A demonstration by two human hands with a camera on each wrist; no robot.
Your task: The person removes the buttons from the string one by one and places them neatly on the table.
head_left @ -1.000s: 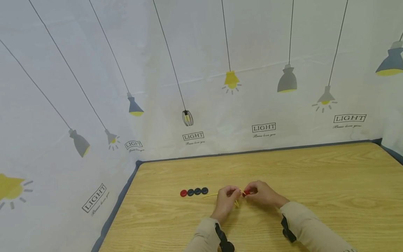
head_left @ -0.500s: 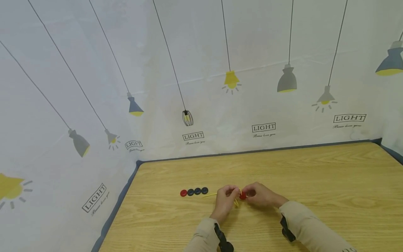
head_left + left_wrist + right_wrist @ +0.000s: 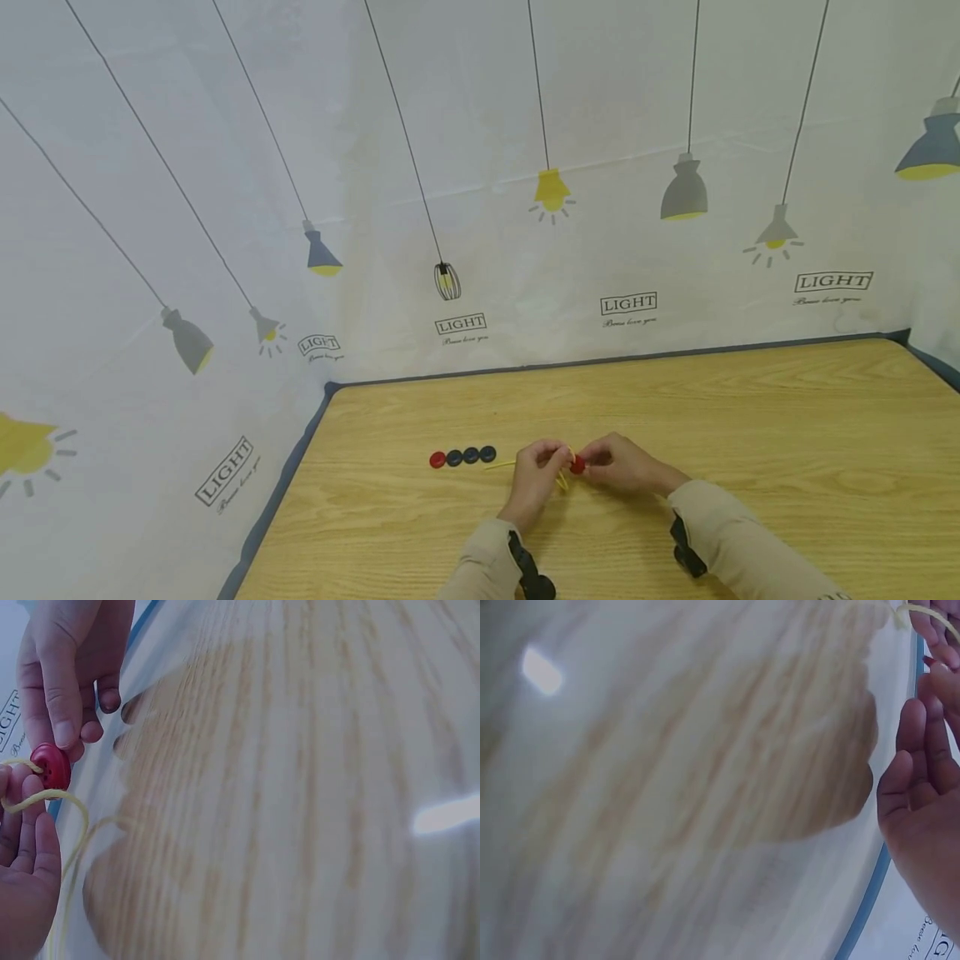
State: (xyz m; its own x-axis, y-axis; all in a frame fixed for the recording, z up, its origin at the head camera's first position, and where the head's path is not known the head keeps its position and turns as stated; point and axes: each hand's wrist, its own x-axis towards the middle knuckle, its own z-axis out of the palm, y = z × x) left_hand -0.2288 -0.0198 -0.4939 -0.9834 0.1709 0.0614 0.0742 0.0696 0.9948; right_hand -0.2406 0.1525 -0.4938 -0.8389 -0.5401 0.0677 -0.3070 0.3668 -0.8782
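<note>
A red button (image 3: 52,766) with several small holes stands tilted between the two hands, and my right hand (image 3: 626,462) pinches its edge between thumb and index finger. On the other side of it, my left hand (image 3: 534,475) pinches a yellow cord (image 3: 56,795) close to the holes. The cord meets the button's face there; whether it passes through cannot be made out. Its loose length hangs below the left hand, and one end lies on the table to the left. In the right wrist view the right hand (image 3: 930,795) hides most of the button.
Left of the hands, a red button (image 3: 437,460) and several black buttons (image 3: 471,456) lie in a row on the wooden table (image 3: 712,408). Behind the table hangs a white sheet (image 3: 525,267) printed with lamps.
The red button has turned in the right hand's fingers, so more of its red surface faces the head camera. Its position dropped slightly. The left hand has barely shifted.
</note>
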